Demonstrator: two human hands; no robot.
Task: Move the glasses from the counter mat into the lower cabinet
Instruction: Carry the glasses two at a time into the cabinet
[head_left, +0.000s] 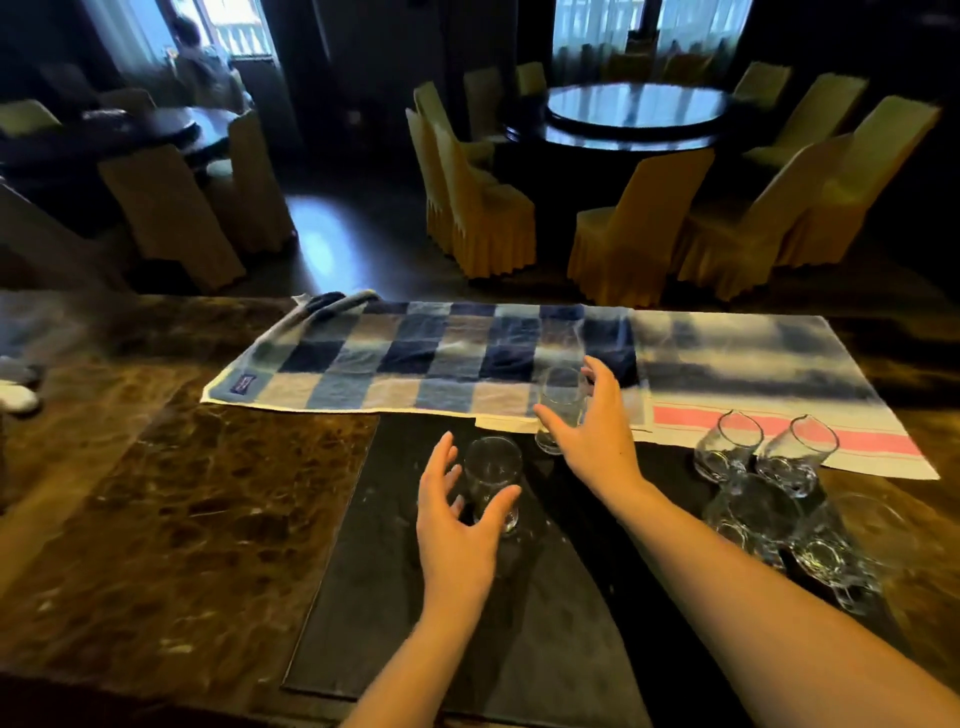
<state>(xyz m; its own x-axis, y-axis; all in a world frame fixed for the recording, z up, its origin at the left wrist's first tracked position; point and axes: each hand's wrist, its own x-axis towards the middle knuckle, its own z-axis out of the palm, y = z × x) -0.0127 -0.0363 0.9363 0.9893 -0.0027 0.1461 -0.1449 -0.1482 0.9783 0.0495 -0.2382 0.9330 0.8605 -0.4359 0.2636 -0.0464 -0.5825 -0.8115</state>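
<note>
Fingers (441, 467) of the left hand (457, 530) are spread wide and cupped round a clear tumbler (492, 480), the thumb curving across its near side and the other tips just past its left wall; whether any pad already touches the glass cannot be told, but nothing is clamped yet. On the right hand (592, 431) the digits are likewise splayed, with the thumb reaching under the near left of a second glass (562, 402) and the remaining tips arching over its far right rim, so that this one stands between them, apparently still ungripped. Both tumblers are upright on the dark counter mat (395, 597), the second at the mat's far edge where a checked towel (415, 353) begins beyond the fingertips. Well off to the right of the right hand, a cluster of other glasses (769, 493) lies tipped and crowded together, partly on a pink-striped cloth (779, 436). Marble counter (156, 493) spreads left of the left hand. The lower cabinet is not in view. These glasses look light, rigid, smooth and breakable; wet or polished walls could slip, so a firm wrap round the middle of each body, thumb opposing the others, seems safest, rather than pinching the thin rim.
</note>
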